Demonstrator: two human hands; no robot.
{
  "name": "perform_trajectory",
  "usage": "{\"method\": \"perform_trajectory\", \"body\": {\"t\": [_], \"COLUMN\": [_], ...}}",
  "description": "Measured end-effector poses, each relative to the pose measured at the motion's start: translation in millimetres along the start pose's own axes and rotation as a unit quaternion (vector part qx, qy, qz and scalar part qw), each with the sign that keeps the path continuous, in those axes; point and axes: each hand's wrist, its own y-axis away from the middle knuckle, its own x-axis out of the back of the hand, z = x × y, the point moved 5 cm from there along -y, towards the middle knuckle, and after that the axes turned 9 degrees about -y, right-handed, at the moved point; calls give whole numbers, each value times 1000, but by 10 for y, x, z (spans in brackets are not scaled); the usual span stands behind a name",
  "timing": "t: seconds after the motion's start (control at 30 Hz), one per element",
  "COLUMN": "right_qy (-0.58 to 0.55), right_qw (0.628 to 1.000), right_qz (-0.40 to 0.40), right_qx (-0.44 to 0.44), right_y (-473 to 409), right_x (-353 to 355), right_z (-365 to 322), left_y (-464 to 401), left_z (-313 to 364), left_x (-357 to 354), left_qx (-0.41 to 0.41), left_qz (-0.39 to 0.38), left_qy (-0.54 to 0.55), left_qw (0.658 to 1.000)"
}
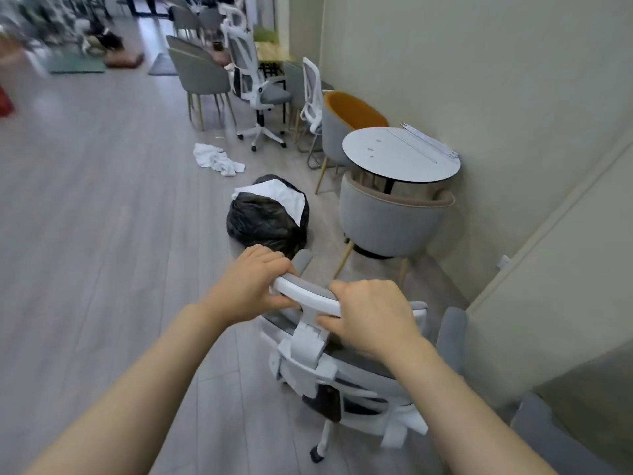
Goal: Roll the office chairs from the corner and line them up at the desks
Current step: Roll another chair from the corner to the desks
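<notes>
- The left hand (255, 281) and the right hand (371, 317) both gripped the curved white plastic headrest (301, 293) of a white-framed, grey-mesh office chair (346, 382), fingers curled over its top edge, thumbs on the near side.
- That chair stood right in front of the person on the grey wood-look floor (102, 217), seen from behind and above; its seat was hidden by the backrest, and only one black castor (317, 454) showed.
- Just beyond it lay a full black bin bag (263, 221) with a white cloth on top, its near edge hidden by the left hand.
- Farther off, another white swivel office chair (253, 84) stood by a row of grey chairs.
- A round white table (400, 156) stood near the wall, partly hiding a grey tub chair (390, 221).
- The far room was too blurred to read.
</notes>
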Motion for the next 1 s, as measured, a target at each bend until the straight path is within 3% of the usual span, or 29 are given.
{"method": "perform_trajectory", "body": {"t": [0.27,0.67,0.8,0.9,1.0], "right_qy": [13,-20,-26,-58,-68], "right_qw": [990,958,933,932,923], "right_qz": [-60,-31,49,-36,-50], "right_qx": [126,283,354,355,375], "right_y": [-431,-893,-1038,-1254,-1496], "right_x": [-65,-374,-413,-620,-749], "right_z": [-1060,-3284,-4197,-4788,-5407], "left_y": [1224,3203,3960,4462,4930], "left_z": [-601,-1683,-2101,-2479,-2885], "left_x": [373,1189,1511,1702,1871], "left_qx": [118,238,291,328,364], "left_qz": [74,92,114,101,82], "left_qy": [-55,-131,-124,-137,-147], "left_qw": [989,958,942,929,916]}}
